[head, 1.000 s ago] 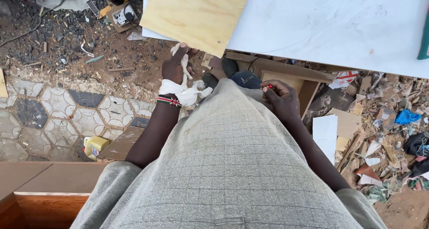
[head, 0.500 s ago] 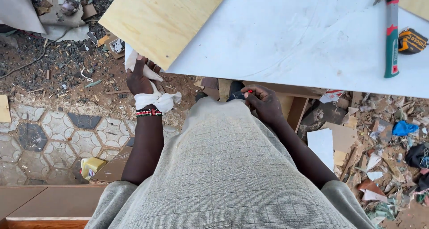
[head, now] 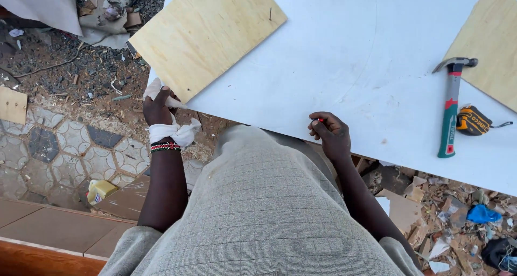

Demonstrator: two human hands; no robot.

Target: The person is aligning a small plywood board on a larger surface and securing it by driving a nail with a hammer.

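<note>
left hand (head: 157,108): fingers curled, arm extended | right hand (head: 329,131): fingertips pinched

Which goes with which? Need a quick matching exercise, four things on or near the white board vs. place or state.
Things:
1. green-handled claw hammer
2. yellow and black tape measure
3. square light plywood sheet
4. white cloth strip

Places or states:
A. tied around the left wrist
B. overhanging the left corner of the white board
C. lying with its head pointing away from the person
D. right beside the hammer's handle, on its right

Pairs: 1-C, 2-D, 3-B, 4-A
</note>
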